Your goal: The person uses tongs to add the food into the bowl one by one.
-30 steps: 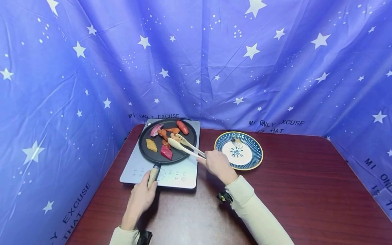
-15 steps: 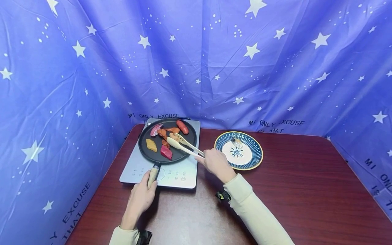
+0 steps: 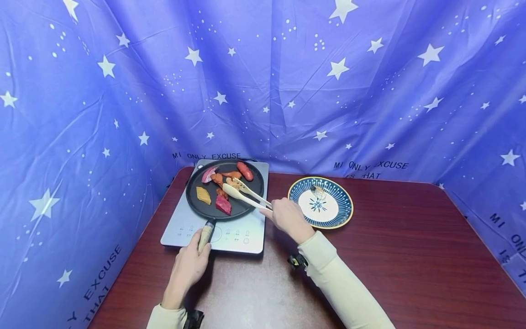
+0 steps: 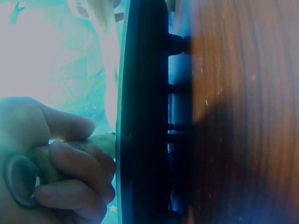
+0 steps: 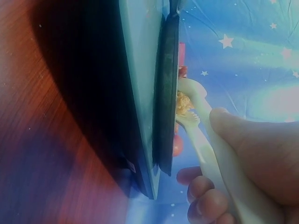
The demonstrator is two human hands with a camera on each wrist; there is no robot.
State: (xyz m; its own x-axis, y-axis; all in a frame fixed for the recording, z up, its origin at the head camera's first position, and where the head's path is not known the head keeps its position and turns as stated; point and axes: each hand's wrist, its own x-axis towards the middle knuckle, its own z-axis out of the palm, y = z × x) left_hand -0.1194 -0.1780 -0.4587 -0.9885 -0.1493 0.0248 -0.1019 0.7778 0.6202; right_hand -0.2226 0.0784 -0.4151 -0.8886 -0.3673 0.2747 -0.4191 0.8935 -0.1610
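In the head view my left hand (image 3: 191, 265) grips the tan handle (image 3: 205, 237) of a flat black frying pan (image 3: 253, 194); the left wrist view shows its fingers curled round the handle (image 4: 108, 143). My right hand (image 3: 289, 219) holds cream tongs (image 3: 246, 198), thumb on one arm and fingers on the other in the right wrist view. Their tips straddle a golden-brown food piece (image 5: 183, 102) in the pan. Around it lie a red sausage (image 3: 245, 171), a yellow piece (image 3: 203, 195), a dark pink meat chunk (image 3: 223, 205), a pink-and-white slice (image 3: 210, 174) and reddish-brown pieces (image 3: 217, 179).
The pan sits on a silver induction cooker (image 3: 176, 230) with touch controls along its front. To the right stands a blue-patterned plate (image 3: 347, 205) bearing a small greyish, partly see-through item (image 3: 318, 191). A starry blue curtain (image 3: 271, 91) hangs behind the dark red table (image 3: 394, 237).
My right hand and the tongs have shifted slightly left, and the golden-brown piece between the tips has moved a little left with them. The left hand and the pan look unchanged.
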